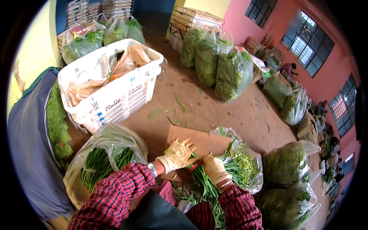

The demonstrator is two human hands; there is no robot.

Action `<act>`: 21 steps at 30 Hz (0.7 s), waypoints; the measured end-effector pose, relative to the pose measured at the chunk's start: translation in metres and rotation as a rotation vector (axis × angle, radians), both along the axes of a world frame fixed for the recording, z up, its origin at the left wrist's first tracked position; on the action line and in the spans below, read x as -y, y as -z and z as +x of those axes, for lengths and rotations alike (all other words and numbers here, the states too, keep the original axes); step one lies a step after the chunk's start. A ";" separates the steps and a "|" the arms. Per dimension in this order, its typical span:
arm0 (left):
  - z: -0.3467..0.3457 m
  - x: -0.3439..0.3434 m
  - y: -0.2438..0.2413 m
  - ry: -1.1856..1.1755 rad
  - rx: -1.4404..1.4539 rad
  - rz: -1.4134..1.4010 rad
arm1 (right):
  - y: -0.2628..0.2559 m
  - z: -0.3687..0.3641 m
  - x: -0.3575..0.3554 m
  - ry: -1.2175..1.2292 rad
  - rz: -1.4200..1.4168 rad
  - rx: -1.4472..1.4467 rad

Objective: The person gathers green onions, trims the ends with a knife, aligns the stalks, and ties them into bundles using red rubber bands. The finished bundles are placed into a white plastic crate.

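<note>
Both my hands wear pale, yellow-stained gloves. My left hand [178, 153] lies over a brown board [198, 138], its fingers spread and pointing away from me. Just right of its wrist is a bundle of long green leafy stalks [205, 184], bound with a red band [195, 166]. My right hand [215, 169] is curled against the bundle at the board's near right edge; what lies inside its fingers is hidden. Cut pale green stem pieces [243, 162] and more greens fill an open clear plastic bag [257, 179] beyond the right hand.
An open plastic bag of long greens [97, 164] stands at left, behind it a white plastic crate [115, 106] holding crumpled sacks. Tall bags of greens [233, 74] line the far side; tied bags [284, 164] stand at right. Leaf scraps [180, 103] litter the floor. People [288, 70] sit farther off.
</note>
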State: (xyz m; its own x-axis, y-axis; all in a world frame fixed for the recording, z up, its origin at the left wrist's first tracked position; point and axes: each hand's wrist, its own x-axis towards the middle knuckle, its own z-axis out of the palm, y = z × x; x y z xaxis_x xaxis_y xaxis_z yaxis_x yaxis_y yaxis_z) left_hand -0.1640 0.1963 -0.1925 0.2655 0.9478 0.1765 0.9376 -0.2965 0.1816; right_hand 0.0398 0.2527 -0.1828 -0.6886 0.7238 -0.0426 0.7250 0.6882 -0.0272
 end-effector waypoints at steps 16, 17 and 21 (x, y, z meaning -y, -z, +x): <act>0.063 0.231 -0.128 0.793 1.169 -0.270 | -0.253 0.037 0.062 -0.066 0.334 0.208; 0.062 0.245 -0.129 0.936 1.273 -0.316 | -0.252 0.050 0.049 -0.043 0.360 0.221; 0.014 0.278 -0.169 1.056 1.404 -1.060 | -0.251 0.072 0.024 0.112 0.522 0.308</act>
